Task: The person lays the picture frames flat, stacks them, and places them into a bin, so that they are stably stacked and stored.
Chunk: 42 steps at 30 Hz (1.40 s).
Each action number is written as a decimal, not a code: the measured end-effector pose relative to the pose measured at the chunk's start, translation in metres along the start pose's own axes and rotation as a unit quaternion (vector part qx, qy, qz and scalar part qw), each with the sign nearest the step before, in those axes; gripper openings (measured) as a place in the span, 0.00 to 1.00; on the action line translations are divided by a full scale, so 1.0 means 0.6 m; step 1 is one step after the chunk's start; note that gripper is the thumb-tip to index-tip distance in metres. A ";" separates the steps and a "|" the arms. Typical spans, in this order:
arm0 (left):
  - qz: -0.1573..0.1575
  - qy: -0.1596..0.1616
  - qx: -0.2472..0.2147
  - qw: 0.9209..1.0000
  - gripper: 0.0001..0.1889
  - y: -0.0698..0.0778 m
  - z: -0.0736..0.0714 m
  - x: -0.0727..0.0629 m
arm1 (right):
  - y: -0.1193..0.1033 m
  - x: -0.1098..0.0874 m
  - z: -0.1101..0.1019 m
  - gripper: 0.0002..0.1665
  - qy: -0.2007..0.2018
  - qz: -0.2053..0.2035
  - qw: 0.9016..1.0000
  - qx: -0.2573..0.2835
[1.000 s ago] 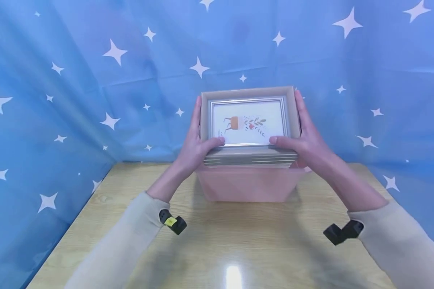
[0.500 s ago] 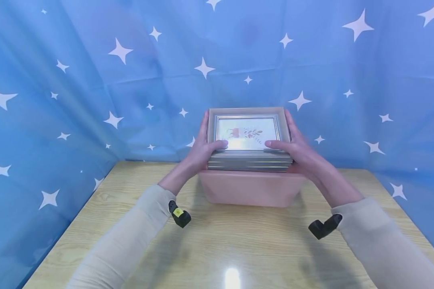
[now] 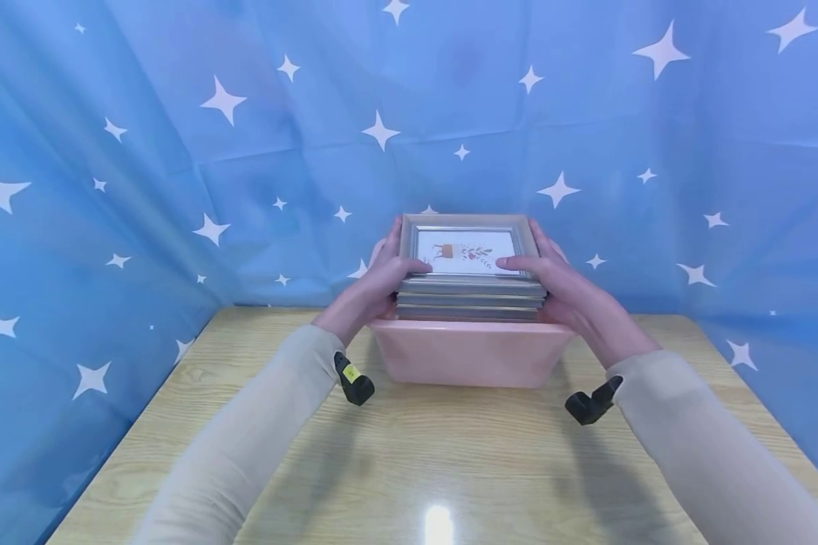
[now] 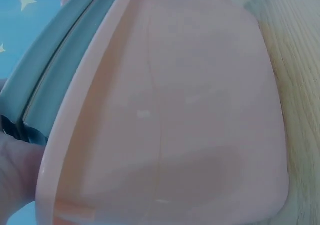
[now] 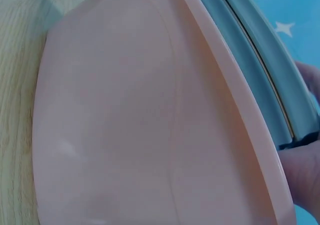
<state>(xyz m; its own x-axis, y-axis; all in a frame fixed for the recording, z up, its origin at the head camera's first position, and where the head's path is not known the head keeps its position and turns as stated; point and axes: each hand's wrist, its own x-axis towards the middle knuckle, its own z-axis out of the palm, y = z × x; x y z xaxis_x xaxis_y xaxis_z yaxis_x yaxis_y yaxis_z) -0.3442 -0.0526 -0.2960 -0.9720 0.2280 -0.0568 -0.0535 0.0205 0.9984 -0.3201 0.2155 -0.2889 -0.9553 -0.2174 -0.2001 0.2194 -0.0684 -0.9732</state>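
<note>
A stack of grey picture frames (image 3: 470,301) sits level with the rim of a pink plastic bin (image 3: 473,354), in the head view's middle. The uppermost one shows a white print with an orange and leafy drawing. My left hand (image 3: 384,278) grips the stack's left side, its thumb over the top front edge. On the opposite side my right hand (image 3: 560,281) holds it the same way. Both wrist views show the bin's outer wall (image 4: 170,110), with frame edges (image 5: 260,70) rising past the rim. How deep the stack's bottom lies, and the bin's inside, are hidden.
The bin stands toward the back of a light wooden table (image 3: 409,454). Behind the table and along its left hangs a blue curtain (image 3: 300,189) with white stars.
Both hands have lowered the stack of picture frames toward the bin and tipped its top face flatter. The bin has stayed in about the same place.
</note>
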 end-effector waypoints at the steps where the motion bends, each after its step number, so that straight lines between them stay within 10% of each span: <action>1: -0.004 -0.006 -0.003 1.000 0.60 -0.001 0.001 0.002 | 0.000 0.001 -0.002 0.66 -0.001 0.002 1.000 -0.002; 19: -0.057 -0.031 -0.014 0.998 0.58 -0.021 -0.004 0.021 | 0.019 0.031 -0.008 0.61 -0.024 0.028 0.998 -0.052; 42: -0.043 -0.022 -0.010 0.999 0.59 -0.016 0.004 0.023 | 0.007 0.027 -0.011 0.63 0.027 0.010 0.994 -0.105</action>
<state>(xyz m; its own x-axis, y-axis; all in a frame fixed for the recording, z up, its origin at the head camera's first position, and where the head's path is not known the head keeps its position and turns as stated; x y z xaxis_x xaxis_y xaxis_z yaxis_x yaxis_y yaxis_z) -0.3566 -0.0475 -0.3062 -0.9525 0.2696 -0.1418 -0.1410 0.0223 0.9898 -0.3361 0.2179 -0.2969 -0.9614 -0.1644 -0.2208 0.1985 0.1414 -0.9698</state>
